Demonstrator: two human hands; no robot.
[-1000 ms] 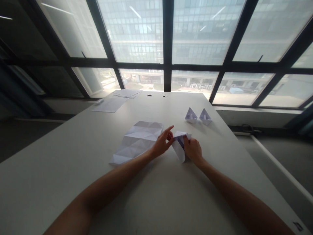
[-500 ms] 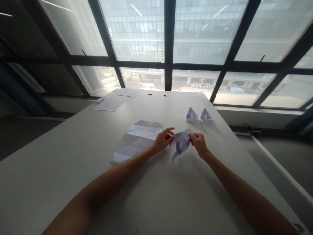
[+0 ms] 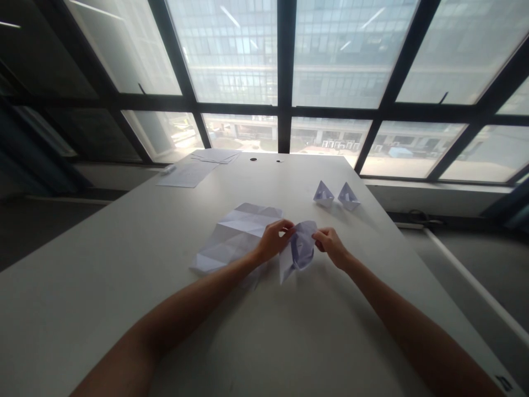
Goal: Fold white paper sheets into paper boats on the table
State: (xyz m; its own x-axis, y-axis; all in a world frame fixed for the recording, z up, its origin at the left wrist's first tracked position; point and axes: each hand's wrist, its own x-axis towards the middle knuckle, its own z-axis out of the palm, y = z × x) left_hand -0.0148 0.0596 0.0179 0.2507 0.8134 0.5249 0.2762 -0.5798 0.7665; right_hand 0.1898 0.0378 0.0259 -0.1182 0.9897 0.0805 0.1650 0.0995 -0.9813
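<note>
Both of my hands hold a partly folded piece of white paper point(image 3: 298, 252) just above the grey table point(image 3: 264, 331). My left hand point(image 3: 273, 240) pinches its upper left edge, fingers closed. My right hand point(image 3: 329, 246) pinches its upper right edge, also closed. Between the two hands the paper spreads open into a pocket, with its lower point near the tabletop. A creased, unfolded sheet point(image 3: 237, 236) lies flat just left of my left hand.
Two finished paper boats point(image 3: 323, 194) point(image 3: 349, 196) stand at the far right of the table. Loose flat sheets point(image 3: 188, 174) lie at the far left corner, by two small holes point(image 3: 253, 159) in the tabletop. Large windows rise beyond the table's far edge.
The folded paper was flat and narrow between my hands; they have pulled its edges apart, so it now opens into a pocket. The hands have risen slightly.
</note>
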